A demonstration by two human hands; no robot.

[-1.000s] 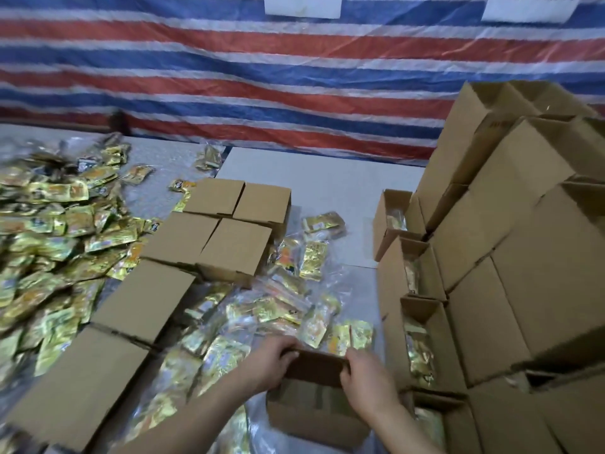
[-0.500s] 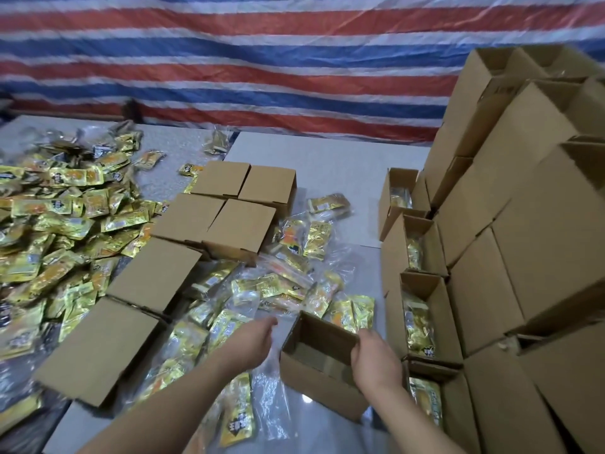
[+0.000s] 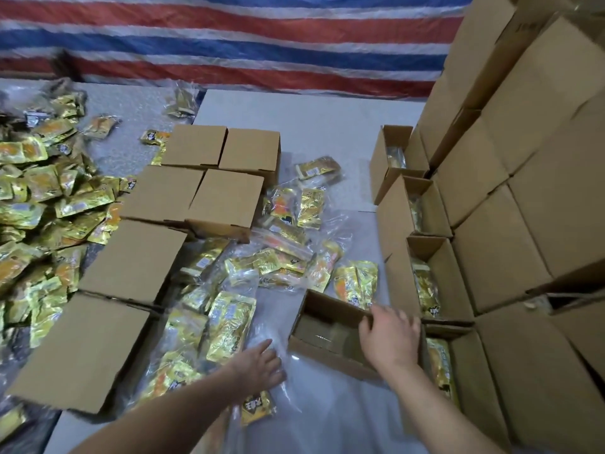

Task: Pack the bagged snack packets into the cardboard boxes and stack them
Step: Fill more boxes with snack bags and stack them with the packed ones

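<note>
Now | open box (image 3: 330, 335) upright, mouth up | right hand (image 3: 389, 339) on rim

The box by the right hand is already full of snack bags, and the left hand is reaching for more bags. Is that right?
Not quite. The box is empty: the head view shows only bare cardboard inside it. The rest holds: the right hand rests on its rim, and the left hand reaches toward the bags beside it.
</note>
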